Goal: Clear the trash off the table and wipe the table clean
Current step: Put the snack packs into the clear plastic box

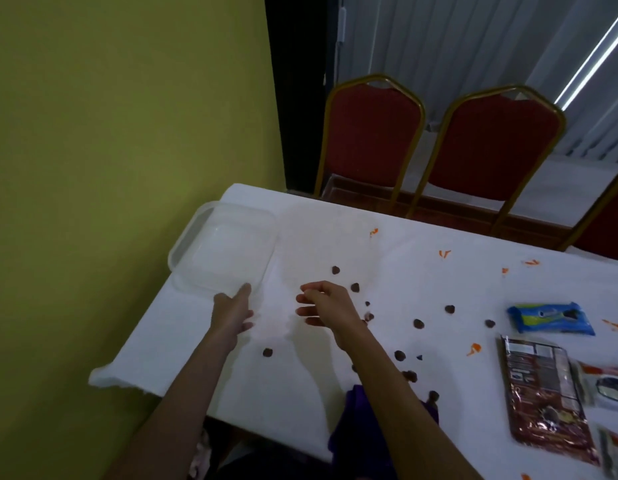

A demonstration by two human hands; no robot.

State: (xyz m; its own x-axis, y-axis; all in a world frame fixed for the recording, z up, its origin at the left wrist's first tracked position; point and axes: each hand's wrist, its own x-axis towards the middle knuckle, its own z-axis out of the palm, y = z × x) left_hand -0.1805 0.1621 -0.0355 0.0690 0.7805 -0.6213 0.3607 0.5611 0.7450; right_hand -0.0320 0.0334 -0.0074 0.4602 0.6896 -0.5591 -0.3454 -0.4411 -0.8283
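Note:
A white-clothed table [422, 285] carries several dark brown crumbs [418, 323] and small orange scraps [474, 349]. A clear plastic container [224, 247] stands at the far left corner. My left hand [233, 311] lies at its near edge, index finger touching the rim, holding nothing. My right hand [323, 304] hovers just right of it with the fingers loosely curled; nothing shows in it. A purple cloth [359, 420] hangs at the near edge under my right forearm. A blue wrapper [550, 318] and a brown wrapper [546, 389] lie to the right.
Two red chairs with gold frames [491, 147] stand behind the table's far edge. A yellow-green wall [110, 150] runs along the left side. More clear wrappers [609, 386] lie at the right border.

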